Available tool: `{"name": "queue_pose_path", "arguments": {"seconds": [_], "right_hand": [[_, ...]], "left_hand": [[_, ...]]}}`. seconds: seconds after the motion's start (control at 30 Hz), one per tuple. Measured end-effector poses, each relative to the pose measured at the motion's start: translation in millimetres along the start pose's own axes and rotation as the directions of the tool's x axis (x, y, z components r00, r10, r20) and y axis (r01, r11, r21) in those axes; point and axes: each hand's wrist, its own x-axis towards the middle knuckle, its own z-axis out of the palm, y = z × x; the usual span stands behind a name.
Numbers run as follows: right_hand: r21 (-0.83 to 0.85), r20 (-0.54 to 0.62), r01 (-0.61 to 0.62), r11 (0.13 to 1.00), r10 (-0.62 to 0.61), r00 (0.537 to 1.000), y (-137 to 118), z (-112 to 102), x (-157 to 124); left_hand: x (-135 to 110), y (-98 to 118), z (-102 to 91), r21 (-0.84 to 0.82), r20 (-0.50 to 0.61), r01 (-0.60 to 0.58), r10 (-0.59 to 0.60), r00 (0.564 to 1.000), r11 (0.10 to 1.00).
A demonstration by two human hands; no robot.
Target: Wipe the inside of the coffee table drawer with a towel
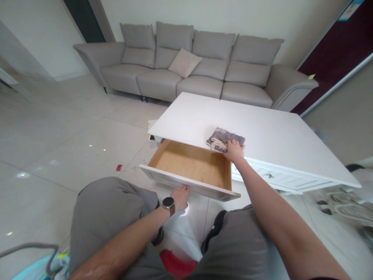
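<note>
A wooden drawer [189, 161] with a white front panel is pulled out from the white coffee table [262, 128], its bare inside showing. My left hand [180, 196], with a watch on the wrist, is closed at the middle of the drawer front; the handle itself is hidden by the fingers. On the table top near the front edge lies a folded grey-brown patterned cloth [223, 137]. My right hand [234, 151] grips its right end, fingers over the cloth and thumb by the table edge.
A grey sofa [198, 79] with a beige cushion [185, 63] stands behind the table. A small red scrap [119, 167] lies on the tiled floor. At lower left are a grey hose [32, 245] and a turquoise object [35, 268]. A second drawer knob [271, 176] sticks out at right.
</note>
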Motion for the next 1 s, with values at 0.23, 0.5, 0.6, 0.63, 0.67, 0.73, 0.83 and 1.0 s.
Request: {"name": "queue_pose_path", "arguments": {"seconds": [0.23,0.5,0.6,0.63,0.67,0.73,0.83,1.0], "right_hand": [[0.031,0.007,0.053,0.998,-0.053,0.999,-6,-17,-7],[0.232,-0.156,0.050,0.971,-0.014,0.988,-15,-51,-18],[0.367,-0.260,0.122,0.922,-0.024,0.965,-22,-66,-30],[0.417,-0.290,0.152,0.896,-0.028,0.957,-25,-70,-35],[0.466,-0.316,0.185,0.865,-0.032,0.948,-29,-74,-40],[0.553,-0.354,0.249,0.795,-0.046,0.934,-40,-81,-52],[0.614,-0.398,0.343,0.711,-0.096,0.912,-58,-88,-72],[0.548,-0.412,0.503,0.668,-0.309,0.857,-82,-87,-99]], "left_hand": [[-16,18,-8.9,0.041,0.078,0.054,-0.057,0.995,0.998],[-16,17,-41.7,0.017,0.215,0.083,-0.085,0.973,0.996],[-12,-3,-97.3,-0.254,0.248,-0.093,0.158,0.956,0.963],[-11,-10,-118.4,-0.431,0.232,-0.130,0.249,0.940,0.893],[-10,-17,-138.5,-0.597,0.172,-0.117,0.269,0.948,0.793],[-11,-27,-171.0,-0.840,0.082,-0.038,0.197,0.977,0.541],[-16,-27,-194.2,-0.973,0.059,0.017,0.178,0.982,0.229],[-24,-7,-195.0,-0.967,-0.208,-0.205,0.007,0.978,-0.152]]}}
